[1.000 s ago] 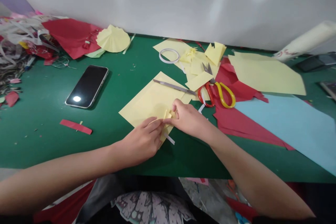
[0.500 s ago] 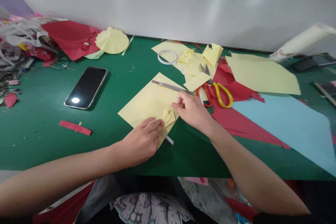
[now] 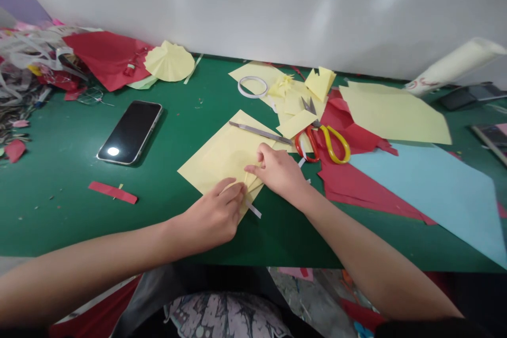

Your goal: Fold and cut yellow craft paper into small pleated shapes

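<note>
A small folded yellow paper piece (image 3: 253,180) is pinched in the fingers of my left hand (image 3: 219,208), over the lower corner of a square yellow sheet (image 3: 217,156). My right hand (image 3: 279,169) is closed at the piece's upper edge, thumb and index finger against it; its other fingers are curled. A slim metal blade tool (image 3: 257,131) lies across the sheet's upper right side. Just below my fingers a short white strip (image 3: 254,209) sticks out. Scissors with red and yellow handles (image 3: 335,143) rest to the right of my right hand.
On the green table (image 3: 178,127) lie a phone (image 3: 130,132), a red strip (image 3: 113,193), a white tape roll (image 3: 252,87) and yellow scraps (image 3: 295,122). Red paper (image 3: 356,182) and a blue sheet (image 3: 435,179) are at right. A pleated yellow disc (image 3: 170,62) sits at back left.
My right hand has moved left and slightly down onto the folded piece, covering more of it. White bits now show to the right of my right hand. My left hand has hardly moved.
</note>
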Tool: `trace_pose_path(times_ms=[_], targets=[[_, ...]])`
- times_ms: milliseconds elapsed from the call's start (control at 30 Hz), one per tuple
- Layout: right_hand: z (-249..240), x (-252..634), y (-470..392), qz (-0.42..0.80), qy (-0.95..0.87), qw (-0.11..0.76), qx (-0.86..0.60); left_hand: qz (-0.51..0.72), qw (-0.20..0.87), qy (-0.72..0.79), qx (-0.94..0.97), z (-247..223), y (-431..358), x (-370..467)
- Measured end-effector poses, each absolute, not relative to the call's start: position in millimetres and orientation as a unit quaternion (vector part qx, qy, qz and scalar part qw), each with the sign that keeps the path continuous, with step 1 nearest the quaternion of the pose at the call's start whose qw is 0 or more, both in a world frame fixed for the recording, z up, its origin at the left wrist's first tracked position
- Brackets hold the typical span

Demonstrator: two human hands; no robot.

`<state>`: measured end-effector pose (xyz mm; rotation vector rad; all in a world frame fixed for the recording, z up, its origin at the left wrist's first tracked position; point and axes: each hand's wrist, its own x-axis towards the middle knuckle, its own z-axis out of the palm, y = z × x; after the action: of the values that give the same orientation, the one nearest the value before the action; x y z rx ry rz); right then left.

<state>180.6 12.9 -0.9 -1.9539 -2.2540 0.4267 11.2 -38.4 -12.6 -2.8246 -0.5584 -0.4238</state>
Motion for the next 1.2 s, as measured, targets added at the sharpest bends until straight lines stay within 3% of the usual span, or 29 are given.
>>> trace_pose_path(times_ms=[267, 400, 633, 1033, 1200], targets=[[-2.0, 178.6, 14.0, 0.116, -0.748, 0.04, -0.653, -0.146, 0.098, -0.17, -0.97, -9.5, -42.9, 6.0], [5.2, 181.6, 12.0, 0.169, -0.766, 0.039, -0.619, -0.152, 0.09, -0.172, -0.969, -9.1, -41.6, 5.5], [12.3, 184.2, 7.2, 0.156, -0.79, -0.02, -0.593, -0.149, 0.096, -0.177, -0.968, -10.6, -40.9, 6.7], [2.6, 194.3, 15.8, 0.199, -0.758, 0.053, -0.619, -0.16, 0.094, -0.173, -0.967, -10.4, -44.6, 3.6], [8.7, 198.5, 15.1, 0.21, -0.811, 0.097, -0.538, -0.161, 0.083, -0.182, -0.966, -10.8, -44.5, 3.2]])
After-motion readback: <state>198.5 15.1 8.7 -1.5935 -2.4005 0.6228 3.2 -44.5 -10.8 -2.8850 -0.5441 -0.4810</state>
